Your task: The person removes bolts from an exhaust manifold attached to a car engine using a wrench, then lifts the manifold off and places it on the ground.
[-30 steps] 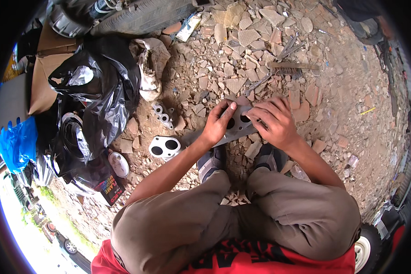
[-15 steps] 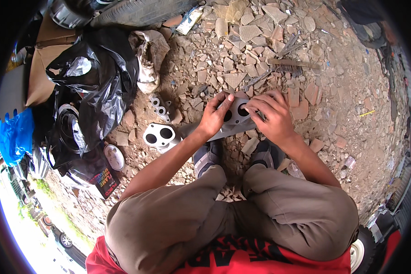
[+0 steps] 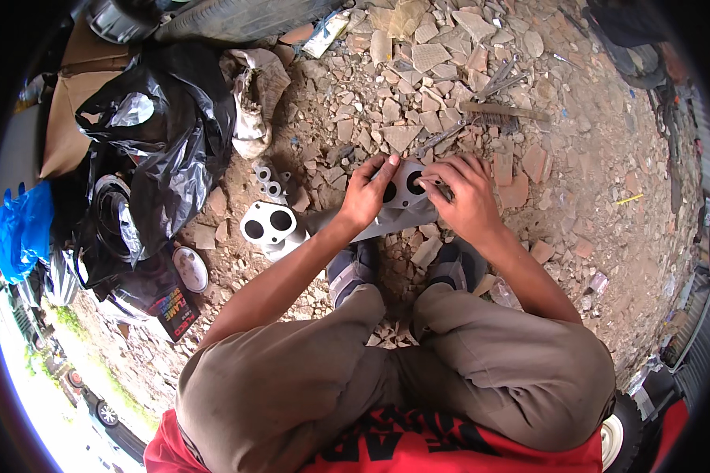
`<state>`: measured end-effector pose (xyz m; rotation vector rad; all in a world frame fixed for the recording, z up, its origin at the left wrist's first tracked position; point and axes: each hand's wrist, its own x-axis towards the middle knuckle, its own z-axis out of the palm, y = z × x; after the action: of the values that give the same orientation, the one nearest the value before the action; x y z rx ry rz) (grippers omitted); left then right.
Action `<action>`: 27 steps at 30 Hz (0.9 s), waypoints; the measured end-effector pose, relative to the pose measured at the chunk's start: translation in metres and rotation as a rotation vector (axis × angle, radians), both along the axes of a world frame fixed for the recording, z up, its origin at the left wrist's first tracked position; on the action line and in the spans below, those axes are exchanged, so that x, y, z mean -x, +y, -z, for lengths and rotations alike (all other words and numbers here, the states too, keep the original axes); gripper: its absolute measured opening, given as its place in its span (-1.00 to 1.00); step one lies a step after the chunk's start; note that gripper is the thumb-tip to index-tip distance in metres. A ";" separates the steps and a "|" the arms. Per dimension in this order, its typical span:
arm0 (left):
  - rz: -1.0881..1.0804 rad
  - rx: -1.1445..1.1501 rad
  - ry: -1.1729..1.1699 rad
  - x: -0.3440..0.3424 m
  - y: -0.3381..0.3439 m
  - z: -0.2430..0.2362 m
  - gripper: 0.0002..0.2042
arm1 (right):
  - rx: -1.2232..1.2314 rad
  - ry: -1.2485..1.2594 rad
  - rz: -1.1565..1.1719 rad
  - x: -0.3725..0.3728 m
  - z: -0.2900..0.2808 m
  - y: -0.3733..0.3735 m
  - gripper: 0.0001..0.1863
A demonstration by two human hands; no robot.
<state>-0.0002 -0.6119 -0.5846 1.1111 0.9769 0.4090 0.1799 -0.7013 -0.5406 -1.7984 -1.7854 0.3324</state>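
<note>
I squat over rubble-strewn ground. Both hands hold a grey metal flange part with two round holes. My left hand grips its left edge, thumb near one hole. My right hand covers its right side, fingertips at the second hole. A second, whitish metal part with two ports lies on the ground to the left of my left forearm, with smaller ringed pieces just behind it.
Black plastic bags and a blue bag pile up on the left beside cardboard. A wire brush and metal tools lie beyond my hands among broken stones. A dirty cloth and a round lid lie nearby.
The view has shifted a little, so the hands and part sit slightly higher. My hands keep hold of the flange part and my right fingers have moved over its right hole.
</note>
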 end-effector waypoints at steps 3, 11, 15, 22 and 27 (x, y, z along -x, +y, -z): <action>-0.036 -0.008 0.017 -0.004 -0.006 -0.005 -0.52 | -0.197 0.030 -0.022 -0.002 -0.005 0.001 -0.82; -0.022 -0.069 0.036 0.001 -0.004 -0.004 -0.56 | -0.064 0.023 -0.037 0.001 -0.011 0.006 -0.82; -0.048 -0.069 -0.007 0.003 -0.002 -0.003 -0.56 | -0.245 0.006 -0.041 0.002 -0.014 0.012 -0.84; -0.095 -0.069 0.030 0.007 0.003 -0.006 -0.54 | -0.167 -0.015 -0.072 -0.001 -0.015 0.020 -0.86; -0.097 -0.042 0.015 0.007 0.005 -0.003 -0.55 | -0.098 -0.067 -0.094 0.000 -0.009 0.022 -0.85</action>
<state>-0.0077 -0.6068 -0.5815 1.1087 1.0427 0.5023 0.1803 -0.6796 -0.5315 -1.6793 -1.9024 0.2193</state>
